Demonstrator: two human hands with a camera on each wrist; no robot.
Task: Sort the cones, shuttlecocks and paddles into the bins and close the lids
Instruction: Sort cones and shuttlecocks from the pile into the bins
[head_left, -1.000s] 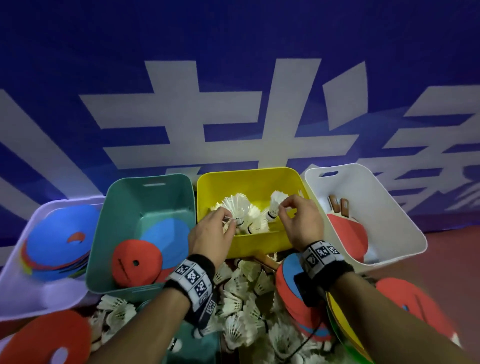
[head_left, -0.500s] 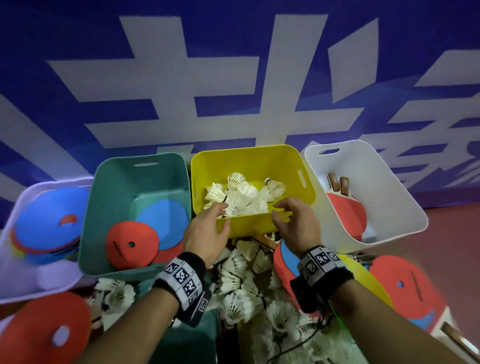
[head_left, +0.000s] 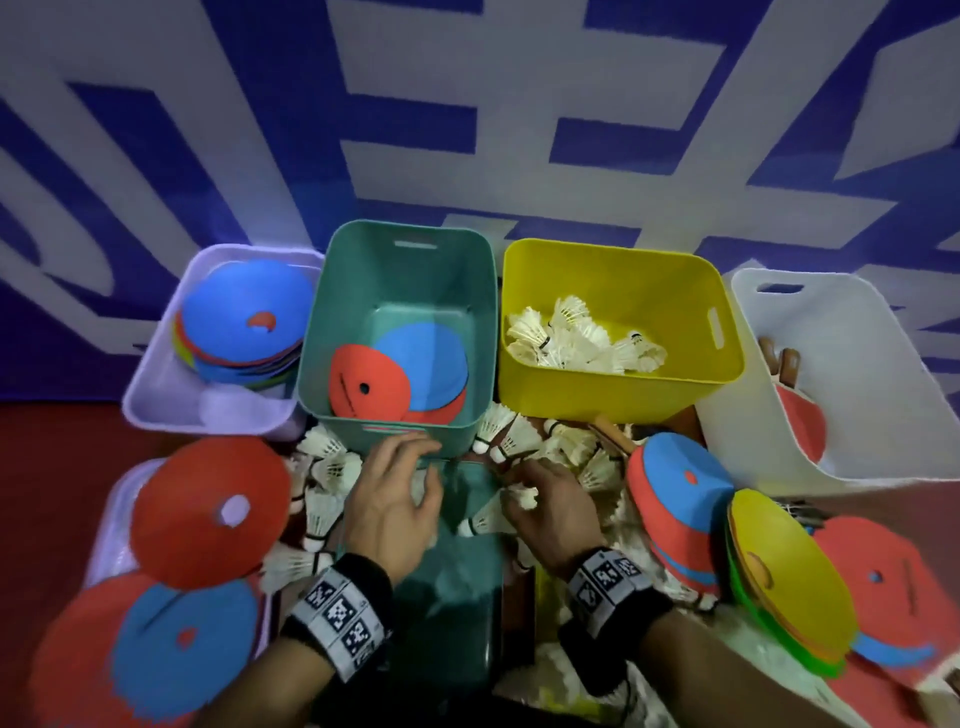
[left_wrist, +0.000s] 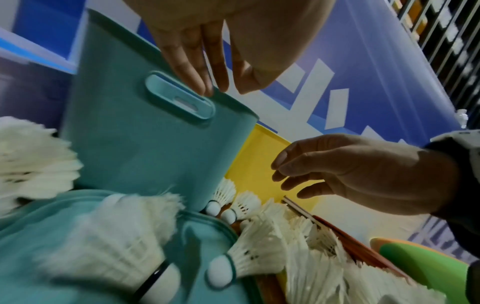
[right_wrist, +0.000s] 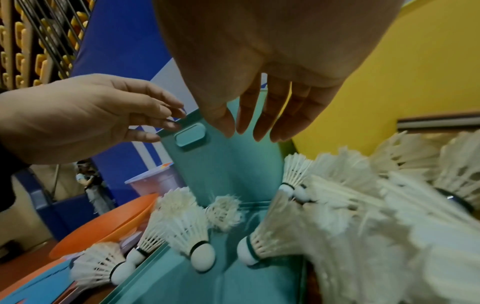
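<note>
White shuttlecocks (head_left: 519, 447) lie under both hands: left grip (head_left: 397, 499) slack, right grip (head_left: 550, 512) loose, neither holding anything. Gathering step. Next, pinch some for the yellow bin (head_left: 618, 387) ahead.

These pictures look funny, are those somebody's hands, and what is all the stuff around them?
Yes, they belong to one person sorting sports gear. The big picture comes from a camera on the person's head, looking down. The other two come from cameras on each wrist, looking along the fingers. The left hand and right hand are both open and hold nothing; they reach over a heap of loose shuttlecocks on a green lid. Behind stand four bins: the purple bin and green bin hold flat cones, the yellow bin holds shuttlecocks, and the white bin holds paddles.
</note>
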